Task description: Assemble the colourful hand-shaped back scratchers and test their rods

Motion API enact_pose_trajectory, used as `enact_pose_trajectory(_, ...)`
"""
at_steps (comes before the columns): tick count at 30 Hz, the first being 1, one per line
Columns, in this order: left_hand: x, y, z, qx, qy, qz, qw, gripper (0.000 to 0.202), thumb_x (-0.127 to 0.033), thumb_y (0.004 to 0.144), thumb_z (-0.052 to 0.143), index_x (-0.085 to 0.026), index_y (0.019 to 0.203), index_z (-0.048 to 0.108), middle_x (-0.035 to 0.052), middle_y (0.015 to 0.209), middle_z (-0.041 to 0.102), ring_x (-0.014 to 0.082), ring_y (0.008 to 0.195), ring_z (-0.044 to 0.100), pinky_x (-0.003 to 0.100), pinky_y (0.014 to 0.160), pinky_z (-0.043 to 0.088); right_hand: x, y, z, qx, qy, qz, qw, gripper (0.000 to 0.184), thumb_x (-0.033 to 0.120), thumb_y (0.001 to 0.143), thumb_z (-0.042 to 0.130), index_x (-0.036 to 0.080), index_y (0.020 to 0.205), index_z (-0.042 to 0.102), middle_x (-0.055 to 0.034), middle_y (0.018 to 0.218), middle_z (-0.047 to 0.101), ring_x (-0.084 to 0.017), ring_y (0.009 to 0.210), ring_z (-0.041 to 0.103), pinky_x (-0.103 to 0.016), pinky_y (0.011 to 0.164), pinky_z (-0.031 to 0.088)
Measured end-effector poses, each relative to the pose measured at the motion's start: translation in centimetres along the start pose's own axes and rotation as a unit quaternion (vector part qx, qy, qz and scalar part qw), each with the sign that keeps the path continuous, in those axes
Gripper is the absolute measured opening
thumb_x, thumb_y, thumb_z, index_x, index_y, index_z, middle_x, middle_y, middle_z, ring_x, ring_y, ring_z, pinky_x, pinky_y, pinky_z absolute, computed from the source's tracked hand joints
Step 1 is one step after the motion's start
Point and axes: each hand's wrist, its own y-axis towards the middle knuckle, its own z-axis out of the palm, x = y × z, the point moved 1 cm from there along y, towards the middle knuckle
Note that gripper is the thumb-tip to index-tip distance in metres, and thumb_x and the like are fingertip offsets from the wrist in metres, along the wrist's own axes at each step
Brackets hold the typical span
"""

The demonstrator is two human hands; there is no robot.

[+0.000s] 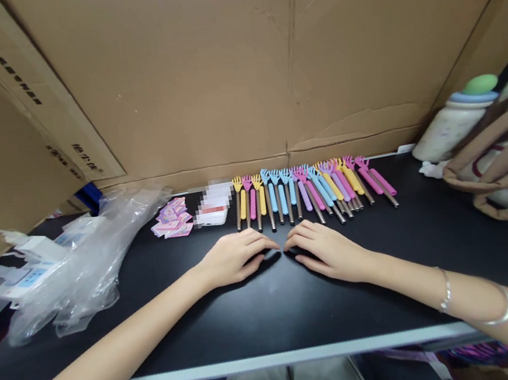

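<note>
I have room by the middle front edge of the black table [268, 325]; multicoloured claw-headed metal rods [315, 195] block the middle back edge, crumpled clear plastic [86, 282] the left end.

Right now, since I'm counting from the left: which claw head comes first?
The yellow claw head farthest left, beside a pink claw head; the other yellow heads all sit farther right.

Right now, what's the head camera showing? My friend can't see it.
A person's left hand and right hand rest on a black table, nearly touching, before a row of colourful claw-headed sticks. Clear plastic is at left, a bottle at right.
</note>
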Motion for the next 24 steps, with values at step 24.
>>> enact_pose_trajectory(24,-0.08,-0.01,0.04,0.005,0.017,0.004,1.0,0.028,-0.018,0.091,0.039,-0.022,0.113,0.057,0.0038,0.115,0.06,0.0146,0.104,0.055,0.026,0.091,0.044,0.2,0.03,-0.11,-0.003,-0.009,0.0,1.0,0.02,0.02,0.089,0.043,0.02,0.104,0.057,-0.0084,0.101,0.058,-0.019,0.096,0.049,-0.035,0.084,0.043)
